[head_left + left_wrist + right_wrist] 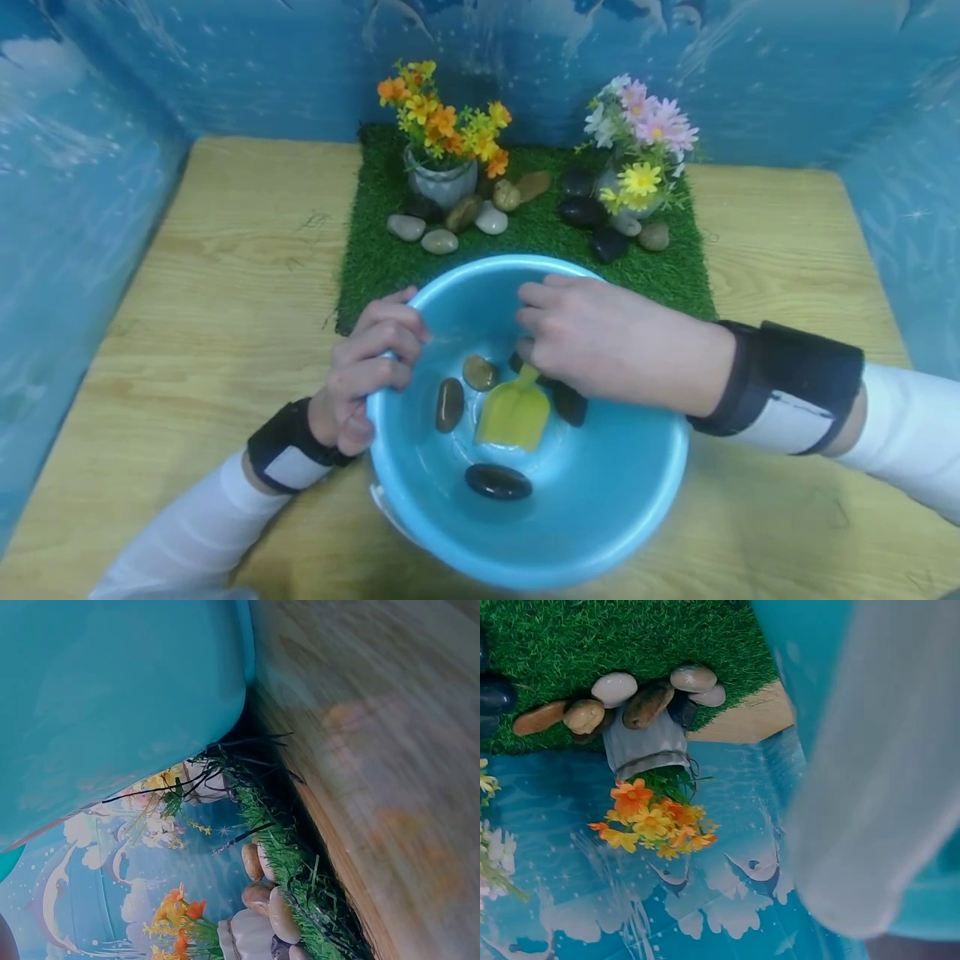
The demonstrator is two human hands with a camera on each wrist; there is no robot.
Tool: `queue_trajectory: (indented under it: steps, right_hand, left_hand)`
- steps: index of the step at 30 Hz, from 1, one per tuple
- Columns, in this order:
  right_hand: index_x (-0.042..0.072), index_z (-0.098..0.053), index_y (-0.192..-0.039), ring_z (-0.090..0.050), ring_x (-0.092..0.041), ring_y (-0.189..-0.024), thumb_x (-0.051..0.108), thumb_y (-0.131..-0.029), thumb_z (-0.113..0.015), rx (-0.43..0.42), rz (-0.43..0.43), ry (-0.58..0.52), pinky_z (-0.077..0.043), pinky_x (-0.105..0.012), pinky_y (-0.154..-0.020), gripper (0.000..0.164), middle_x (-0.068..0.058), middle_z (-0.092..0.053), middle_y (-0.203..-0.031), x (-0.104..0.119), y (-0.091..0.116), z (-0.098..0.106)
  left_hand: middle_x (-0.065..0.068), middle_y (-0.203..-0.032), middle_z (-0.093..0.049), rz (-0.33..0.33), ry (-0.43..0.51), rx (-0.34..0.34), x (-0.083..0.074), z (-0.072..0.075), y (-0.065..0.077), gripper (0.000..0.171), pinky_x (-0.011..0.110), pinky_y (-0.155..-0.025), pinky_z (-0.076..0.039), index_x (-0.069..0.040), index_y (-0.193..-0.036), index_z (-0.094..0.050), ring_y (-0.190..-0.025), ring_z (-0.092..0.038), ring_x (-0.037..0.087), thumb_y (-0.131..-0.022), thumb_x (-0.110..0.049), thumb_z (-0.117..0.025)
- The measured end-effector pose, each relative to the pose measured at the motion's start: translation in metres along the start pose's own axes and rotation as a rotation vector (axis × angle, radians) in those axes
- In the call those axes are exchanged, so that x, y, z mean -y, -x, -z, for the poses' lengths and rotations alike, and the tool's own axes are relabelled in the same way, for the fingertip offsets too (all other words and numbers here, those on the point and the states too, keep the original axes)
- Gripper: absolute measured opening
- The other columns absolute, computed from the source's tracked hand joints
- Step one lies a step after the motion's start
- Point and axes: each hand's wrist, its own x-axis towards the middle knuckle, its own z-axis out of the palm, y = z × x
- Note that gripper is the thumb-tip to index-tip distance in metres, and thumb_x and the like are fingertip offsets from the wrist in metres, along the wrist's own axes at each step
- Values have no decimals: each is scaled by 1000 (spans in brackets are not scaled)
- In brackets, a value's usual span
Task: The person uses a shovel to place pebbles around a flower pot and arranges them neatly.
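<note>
We saw a round, light blue tub standing upright on the tabletop, well in from its far edge and between its left and right edges. A left hand gripped the tub's left rim. Inside, a right hand held a yellow shovel by its handle, its blade slanting toward the near side. Around it we saw smooth stones: one tan, one brown oval, one long dark stone nearest us, and dark ones partly hidden by the right hand.

Soft light, hazy head view, blurred right-wrist foreground
</note>
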Motion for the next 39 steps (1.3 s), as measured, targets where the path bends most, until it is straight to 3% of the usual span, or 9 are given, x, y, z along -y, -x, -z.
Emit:
queue_trajectory:
  steps: [5, 13, 24, 30, 36, 39]
  right_hand:
    - [12, -70, -81, -40, -21, -68, 5, -82, -76, -18, 1, -36, -35, -32, -64, 9, -1, -57, -73, -1, 2, -6]
    - [16, -70, -81, -40, -19, -69, 5, -82, -75, 22, -33, -114, -36, -32, -66, 12, 3, -55, -74, 1, 2, -9]
    - [17, -67, -78, -38, -18, -69, 2, -78, -71, 24, -7, -147, -36, -31, -65, 16, 5, -51, -71, -4, 2, -9]
    - [18, -66, -77, -38, -17, -70, 0, -76, -66, 23, -8, -163, -35, -31, -66, 18, 6, -49, -71, -2, 2, -7]
    - [17, -70, -82, -41, -17, -73, 13, -80, -77, 37, 0, -182, -39, -32, -68, 9, 6, -53, -74, -3, 1, -8]
    - [17, -70, -83, -42, -16, -74, 20, -80, -81, 35, 5, -213, -40, -32, -69, 11, 7, -53, -75, -3, 1, -7]
  left_hand:
    - [12, -75, -56, 4, 7, 1, 2, 2, 6, 57, 58, -103, -37, -10, -66, -51, -86, -54, 36, -103, -47, -26]
    - [12, -71, -52, -14, 1, -51, 2, -4, -1, 56, 51, -106, -37, -11, -64, -47, -84, -52, 35, -103, -44, -24]
    - [12, -71, -53, 20, 21, -64, 5, -4, 4, 57, 56, -102, -38, -10, -65, -48, -84, -53, 36, -103, -46, -25]
    - [11, -70, -48, -35, 37, -110, 6, -10, 3, 56, 52, -104, -38, -12, -67, -45, -84, -51, 35, -105, -46, -25]
    - [11, -72, -45, -134, 5, -95, 10, -11, 1, 43, 54, -102, -39, -12, -72, -43, -82, -50, 34, -104, -39, -36]
    - [11, -72, -44, -120, 16, -99, 7, -12, -3, 44, 51, -106, -36, -13, -71, -42, -83, -48, 34, -105, -40, -35]
